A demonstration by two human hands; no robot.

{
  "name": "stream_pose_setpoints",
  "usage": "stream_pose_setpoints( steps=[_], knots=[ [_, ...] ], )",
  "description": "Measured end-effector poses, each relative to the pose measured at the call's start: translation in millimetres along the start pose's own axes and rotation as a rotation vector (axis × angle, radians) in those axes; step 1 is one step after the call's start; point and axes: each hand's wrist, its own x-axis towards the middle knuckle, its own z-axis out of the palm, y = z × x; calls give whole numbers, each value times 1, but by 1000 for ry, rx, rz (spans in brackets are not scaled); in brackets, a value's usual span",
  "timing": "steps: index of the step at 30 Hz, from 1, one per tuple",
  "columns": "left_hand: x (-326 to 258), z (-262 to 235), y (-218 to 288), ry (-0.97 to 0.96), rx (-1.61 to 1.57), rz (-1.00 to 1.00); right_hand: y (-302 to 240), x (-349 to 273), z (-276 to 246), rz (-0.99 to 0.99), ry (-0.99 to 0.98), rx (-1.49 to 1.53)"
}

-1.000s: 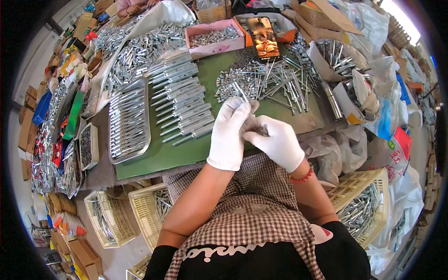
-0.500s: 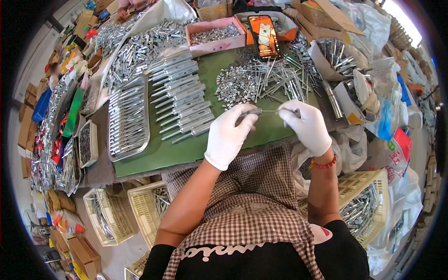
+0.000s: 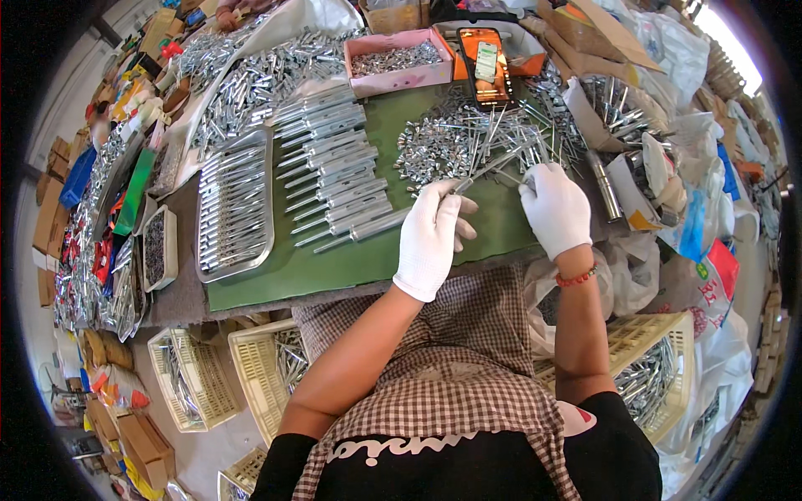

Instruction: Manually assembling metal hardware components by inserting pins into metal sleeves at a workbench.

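My left hand (image 3: 430,242), in a white glove, pinches a slim metal tube (image 3: 483,170) between thumb and forefinger, its far end slanting up and to the right. The other fingers are loosely bent. At the near edge of a heap of thin metal rods (image 3: 537,152) is my right hand (image 3: 558,209), also gloved, its fingers curled together; what they grip is hidden. Small shiny metal fittings (image 3: 422,150) lie piled left of those rods. A row of longer metal tubes with thin rods protruding (image 3: 338,167) rests on the green mat (image 3: 276,280), left of my left hand.
A metal tray (image 3: 269,225) holds more rods at the left. Behind stand a pink box of small parts (image 3: 401,81) and a phone (image 3: 484,67). Open cartons of metal parts (image 3: 614,125) crowd the right; plastic crates (image 3: 251,351) stand below the table edge.
My right hand has moved apart from the left, toward the rod heap. My left hand has shifted right, and the tube in it now points up and to the right. The view has shifted slightly.
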Motion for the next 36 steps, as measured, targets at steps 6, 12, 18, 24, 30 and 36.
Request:
stream_pose_setpoints(
  steps=[6, 12, 18, 24, 30, 36],
  knots=[
    [4, -3, 1, -2, -87, -57, 5, -1, -23, -19, 62, 79],
    [5, -5, -1, -2, -137, -108, -16, -8, -27, 7, 94, 269],
    [6, -5, -2, 19, -166, -108, -44, -16, -22, -40, 109, 574],
    [7, -5, -7, 25, -158, -72, -54, -15, -19, 29, 58, 732],
    [5, -6, -8, 16, -145, -53, -58, -28, -17, 9, 31, 533],
    [4, -4, -8, 34, -117, -33, -57, -28, -13, -56, 104, 503]
  ],
)
